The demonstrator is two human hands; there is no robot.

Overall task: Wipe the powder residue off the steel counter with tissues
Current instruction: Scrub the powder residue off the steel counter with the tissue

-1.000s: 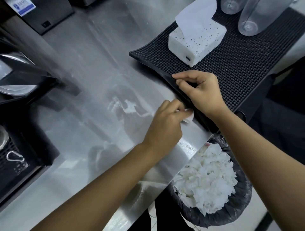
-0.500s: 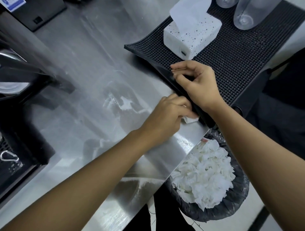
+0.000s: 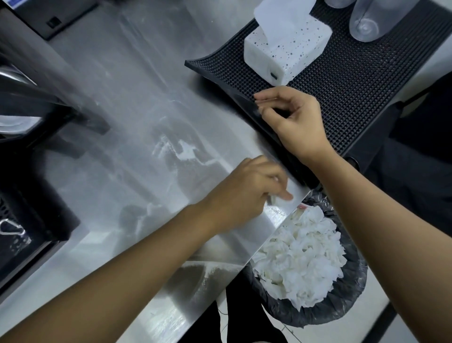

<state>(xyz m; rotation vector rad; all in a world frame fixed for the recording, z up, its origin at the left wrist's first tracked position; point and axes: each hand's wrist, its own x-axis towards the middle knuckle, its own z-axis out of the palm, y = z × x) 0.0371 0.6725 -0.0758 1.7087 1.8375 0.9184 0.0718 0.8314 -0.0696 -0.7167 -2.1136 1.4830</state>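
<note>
— Pinching what, that left hand (image 3: 247, 193)?
— Crumpled white tissue (image 3: 274, 198), mostly hidden beneath its fingers, at the steel counter's (image 3: 117, 151) front edge.
— And the right hand (image 3: 297, 122)?
— Grips the black rubber mat's (image 3: 354, 80) lifted edge.

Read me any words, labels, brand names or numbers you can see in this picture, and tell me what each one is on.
Blue and white label on the dark appliance, top left corner: cut off by the frame and blurred, not readable.
Tissue pack on the black mat: only a pattern of small stars, no words.
No other text is visible.
</note>
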